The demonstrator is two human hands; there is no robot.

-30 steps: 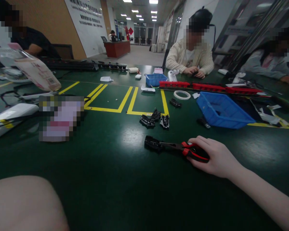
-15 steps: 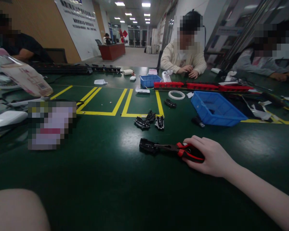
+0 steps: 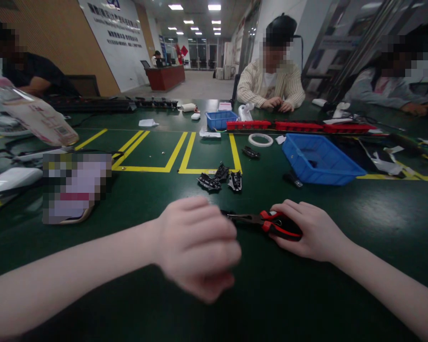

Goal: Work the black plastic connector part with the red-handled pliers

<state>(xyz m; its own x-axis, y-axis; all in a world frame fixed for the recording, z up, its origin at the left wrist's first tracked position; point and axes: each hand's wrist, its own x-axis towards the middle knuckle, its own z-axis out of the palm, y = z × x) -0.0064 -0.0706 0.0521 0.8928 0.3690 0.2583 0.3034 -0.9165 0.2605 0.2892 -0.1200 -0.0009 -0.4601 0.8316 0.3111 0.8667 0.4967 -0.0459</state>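
Note:
My right hand (image 3: 308, 231) is closed around the red-and-black handles of long-nose pliers (image 3: 251, 218), which lie low over the green table with their jaws pointing left. My left hand (image 3: 201, 244) is curled into a fist, slightly blurred, in front of the pliers' tip. It covers the black plastic part at the jaws; whether the fingers hold anything is hidden. Just beyond the fist sits a small cluster of black plastic pieces (image 3: 221, 178). Another black piece (image 3: 251, 152) lies farther back, near a white tape roll (image 3: 260, 140).
A blue bin (image 3: 321, 161) stands at the right, with a small black object (image 3: 293, 179) by its near corner. On the left are a phone (image 3: 76, 190) and a tilted bottle (image 3: 39, 114). Red strips (image 3: 299, 127) and a smaller blue bin (image 3: 221, 119) lie farther back. Co-workers sit around the table.
My left arm has swung in from the lower left, bringing the fist over the black plastic part at the plier jaws. My right hand and the pliers have hardly moved.

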